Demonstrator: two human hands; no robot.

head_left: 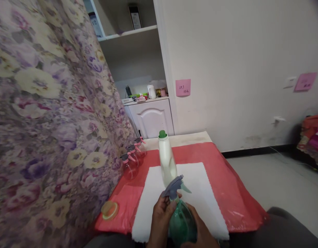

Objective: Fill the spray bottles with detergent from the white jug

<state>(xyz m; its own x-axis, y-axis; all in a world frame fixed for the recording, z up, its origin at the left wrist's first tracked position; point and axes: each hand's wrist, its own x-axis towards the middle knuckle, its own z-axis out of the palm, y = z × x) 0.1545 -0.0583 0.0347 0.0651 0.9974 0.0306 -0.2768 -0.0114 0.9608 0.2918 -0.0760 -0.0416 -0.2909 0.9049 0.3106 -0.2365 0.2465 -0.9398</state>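
Note:
Between my two hands I hold a green see-through spray bottle (183, 222) with a grey trigger head (174, 187). My left hand (161, 215) is closed round its neck, just under the head. Around the lower right of the bottle's body wraps my right hand (201, 230), its fingertips partly hidden. Just beyond stands a tall white jug (166, 155) with a handle and a green piece in its open mouth. A white towel (200, 186) lies under the jug and my hands.
Several clear spray bottles with pink triggers (129, 166) line the table's left edge by the floral curtain (58, 103). A round yellowish lid or dish (109, 210) lies at the near left on the red table cover (223, 175). Behind are a white cupboard (152, 117) and the wall.

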